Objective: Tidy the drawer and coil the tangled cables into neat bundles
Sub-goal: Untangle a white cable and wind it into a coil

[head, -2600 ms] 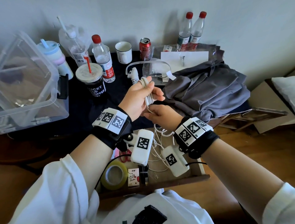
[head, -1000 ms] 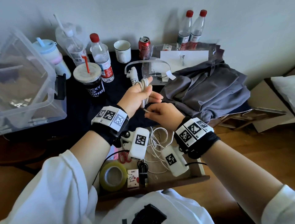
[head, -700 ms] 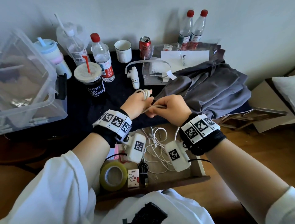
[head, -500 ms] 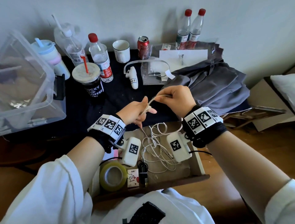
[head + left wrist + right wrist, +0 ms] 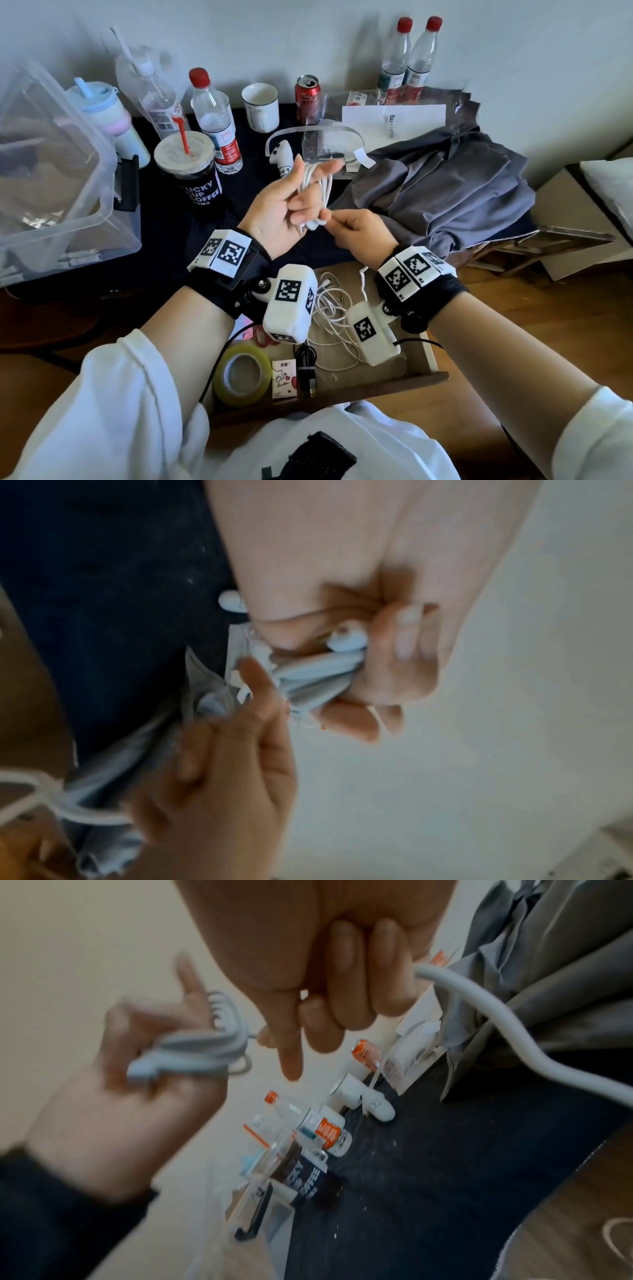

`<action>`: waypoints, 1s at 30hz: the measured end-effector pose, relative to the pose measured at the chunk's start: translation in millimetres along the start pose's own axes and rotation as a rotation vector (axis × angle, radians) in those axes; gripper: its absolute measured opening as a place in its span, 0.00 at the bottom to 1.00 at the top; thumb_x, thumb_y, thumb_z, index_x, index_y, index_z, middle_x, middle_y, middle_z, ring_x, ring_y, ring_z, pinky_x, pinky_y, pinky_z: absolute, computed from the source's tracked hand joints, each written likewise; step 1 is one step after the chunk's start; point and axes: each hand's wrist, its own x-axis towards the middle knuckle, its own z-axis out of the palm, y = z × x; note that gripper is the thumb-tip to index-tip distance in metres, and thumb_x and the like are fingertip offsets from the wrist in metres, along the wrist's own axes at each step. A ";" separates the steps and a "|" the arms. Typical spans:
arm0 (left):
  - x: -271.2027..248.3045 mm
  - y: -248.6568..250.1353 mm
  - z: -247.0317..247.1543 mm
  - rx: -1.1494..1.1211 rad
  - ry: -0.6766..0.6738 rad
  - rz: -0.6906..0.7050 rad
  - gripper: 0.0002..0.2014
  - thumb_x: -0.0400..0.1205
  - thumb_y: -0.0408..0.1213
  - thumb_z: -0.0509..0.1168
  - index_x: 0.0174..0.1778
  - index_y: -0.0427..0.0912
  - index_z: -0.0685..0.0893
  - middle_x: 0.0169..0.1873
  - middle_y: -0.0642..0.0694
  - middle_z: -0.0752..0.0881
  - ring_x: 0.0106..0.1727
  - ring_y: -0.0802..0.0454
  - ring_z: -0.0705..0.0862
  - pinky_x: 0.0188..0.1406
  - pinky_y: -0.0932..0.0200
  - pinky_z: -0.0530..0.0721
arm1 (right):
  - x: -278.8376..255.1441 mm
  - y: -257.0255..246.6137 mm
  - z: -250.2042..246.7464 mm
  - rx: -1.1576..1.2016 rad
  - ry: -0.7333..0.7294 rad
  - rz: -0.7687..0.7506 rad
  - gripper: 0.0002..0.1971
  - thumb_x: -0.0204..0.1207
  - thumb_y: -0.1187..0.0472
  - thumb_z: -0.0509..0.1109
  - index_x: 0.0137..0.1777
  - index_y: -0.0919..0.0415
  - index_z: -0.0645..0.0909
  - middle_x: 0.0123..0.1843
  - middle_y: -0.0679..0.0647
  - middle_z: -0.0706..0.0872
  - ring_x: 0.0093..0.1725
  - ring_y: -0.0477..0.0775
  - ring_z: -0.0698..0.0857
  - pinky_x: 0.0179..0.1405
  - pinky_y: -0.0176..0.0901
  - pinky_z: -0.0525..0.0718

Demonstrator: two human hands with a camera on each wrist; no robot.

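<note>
A thin white charging cable (image 5: 317, 186) contrasts with the dark navy tablecloth (image 5: 164, 233), beside a crumpled grey fabric garment (image 5: 445, 192), a red aluminium drink can (image 5: 307, 97), a yellowish translucent tape roll (image 5: 242, 374) and red-capped clear plastic bottles (image 5: 409, 58) (black-and-white square-patterned wrist markers (image 5: 224, 253) too).

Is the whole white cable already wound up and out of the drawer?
No: the left hand holds a few loops of the white cable, but loose tangled cable lies in the drawer.

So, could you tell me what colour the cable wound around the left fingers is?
White; the cable shows best in the head view.
</note>
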 end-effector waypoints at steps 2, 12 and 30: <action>6.1 -1.6 5.9 0.055 0.123 0.082 0.24 0.88 0.45 0.40 0.67 0.35 0.73 0.16 0.56 0.68 0.17 0.62 0.66 0.36 0.65 0.81 | -2.0 -2.6 7.7 -0.040 -0.060 0.018 0.10 0.82 0.57 0.62 0.47 0.53 0.85 0.18 0.44 0.70 0.20 0.40 0.73 0.28 0.33 0.67; 7.0 -9.8 -9.2 0.427 0.394 0.017 0.10 0.88 0.38 0.52 0.60 0.39 0.75 0.25 0.48 0.87 0.27 0.55 0.86 0.36 0.64 0.84 | -9.9 -8.9 0.9 -0.251 -0.074 -0.046 0.08 0.75 0.55 0.70 0.47 0.58 0.88 0.36 0.52 0.86 0.36 0.47 0.79 0.41 0.43 0.77; -9.8 -15.6 -8.0 0.522 -0.111 -0.284 0.30 0.87 0.52 0.41 0.46 0.38 0.86 0.10 0.57 0.62 0.11 0.62 0.59 0.27 0.64 0.78 | 9.2 4.1 -24.7 0.048 0.198 0.000 0.03 0.73 0.59 0.73 0.43 0.52 0.89 0.39 0.55 0.90 0.43 0.54 0.86 0.54 0.52 0.84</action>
